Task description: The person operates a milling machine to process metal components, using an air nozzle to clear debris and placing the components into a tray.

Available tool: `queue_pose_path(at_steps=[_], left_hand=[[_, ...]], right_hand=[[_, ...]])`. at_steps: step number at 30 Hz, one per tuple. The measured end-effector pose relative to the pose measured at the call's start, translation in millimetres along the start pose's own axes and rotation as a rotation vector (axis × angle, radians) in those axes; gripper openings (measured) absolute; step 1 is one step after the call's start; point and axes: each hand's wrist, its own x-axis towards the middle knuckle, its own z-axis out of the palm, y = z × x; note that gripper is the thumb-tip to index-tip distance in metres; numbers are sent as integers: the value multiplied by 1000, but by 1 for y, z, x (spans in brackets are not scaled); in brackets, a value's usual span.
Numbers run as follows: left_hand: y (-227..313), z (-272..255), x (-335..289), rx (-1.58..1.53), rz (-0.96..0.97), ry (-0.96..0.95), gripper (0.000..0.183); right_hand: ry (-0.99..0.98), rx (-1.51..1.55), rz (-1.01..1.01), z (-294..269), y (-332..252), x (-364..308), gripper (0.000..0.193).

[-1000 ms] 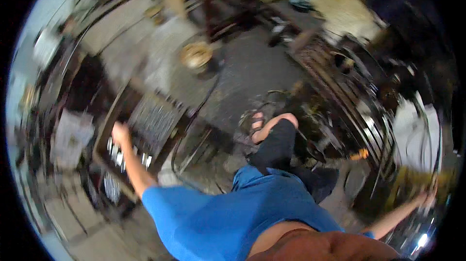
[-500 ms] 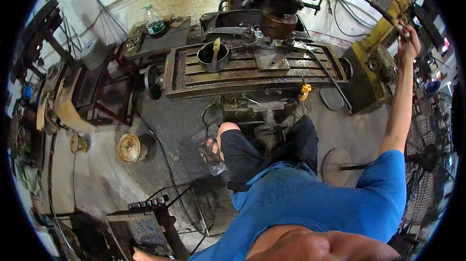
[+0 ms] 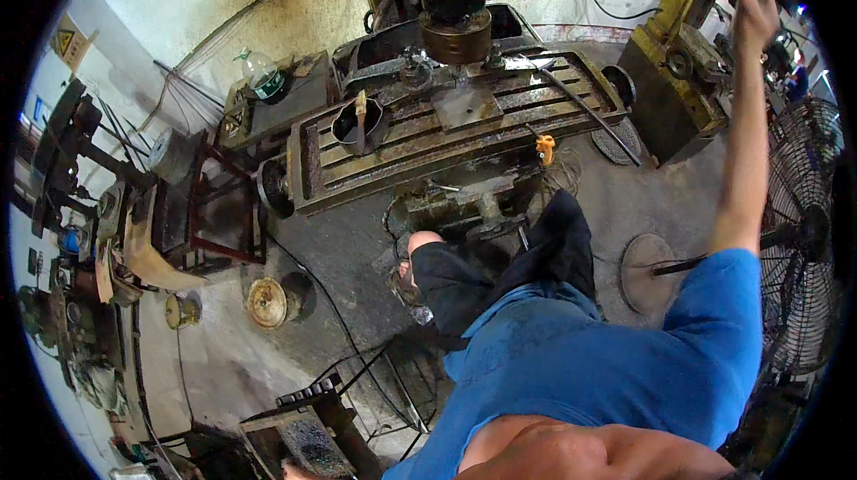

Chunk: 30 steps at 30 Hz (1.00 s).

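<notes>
My right hand [image 3: 756,16] is raised at the upper right, fingers curled at the end of a lever, most of which lies beyond the picture's edge. Only a sliver of my left hand [image 3: 296,471] shows at the lower edge, beside a dark metal stand [image 3: 308,440]; its fingers are hidden. Ahead of me is a milling machine, its round cutter head [image 3: 456,37] hanging above a flat metal plate [image 3: 466,103] on the slotted table [image 3: 402,168]. A dark pot [image 3: 344,128] with a brush [image 3: 361,114] in it stands at the table's left.
A long metal bar [image 3: 589,114] leans across the table's right end. Near it hangs a yellow control pendant [image 3: 544,150]. A large fan [image 3: 799,239] stands at the right. To the left are a plastic bottle [image 3: 261,77], a round tin [image 3: 268,303] and cables on the floor.
The view has shifted, so the machine now appears higher and farther left, and tilted. My right hand has moved up with the lever's end. The plate and pot keep their places on the table.
</notes>
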Motion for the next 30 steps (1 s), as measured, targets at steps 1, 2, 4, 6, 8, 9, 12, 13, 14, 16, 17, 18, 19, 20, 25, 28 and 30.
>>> queue_pose_path(at_steps=[1, 2, 4, 6, 8, 9, 12, 13, 14, 16, 17, 18, 19, 20, 25, 28, 30], left_hand=[[11, -1, -1, -71, 34, -19, 60], [24, 1, -4, -138, 69, -41, 60], [55, 5, -16, -300, 160, -86, 61], [73, 25, -25, -436, 335, -247, 68], [115, 65, -39, -655, 205, -306, 61], [124, 74, -40, -668, 296, -380, 62], [149, 110, -63, -762, 299, -679, 45], [153, 127, -72, -787, 308, -781, 38], [161, 145, -82, -811, 317, -885, 32], [161, 177, -108, -807, 239, -1008, 25], [158, 186, -113, -816, 248, -1048, 24], [158, 204, -123, -824, 249, -1111, 24], [155, 213, -124, -828, 216, -1100, 24], [149, 222, -122, -836, 182, -1083, 24], [121, 248, -124, -757, 137, -1045, 30], [113, 255, -114, -748, 88, -1012, 36], [112, 266, -117, -700, 89, -1044, 35]], right_hand=[[60, -264, -84, -13, -5, -27, 26], [151, -276, -40, -12, -2, -79, 21], [-352, -156, 250, 12, -49, -179, 18], [-799, 281, 1189, 26, -56, -270, 18], [-861, 178, 1425, 34, 10, -404, 40], [-834, 318, 1364, 51, 19, -443, 39], [-763, 389, 1571, 91, -4, -463, 21], [-750, 306, 1630, 101, 3, -475, 20], [-739, 279, 1578, 106, 7, -487, 20], [-742, 209, 1474, 114, 2, -495, 21], [-720, -56, 1476, 117, -14, -494, 17], [-691, 473, 1501, 103, -7, -496, 18], [-679, 470, 1438, 96, -14, -489, 22], [-673, 468, 1372, 87, -20, -472, 26], [-687, 974, 1329, 73, -52, -317, 39], [-1199, 209, 588, 94, -93, -270, 41], [-1361, -386, 407, 120, -96, -273, 37]])
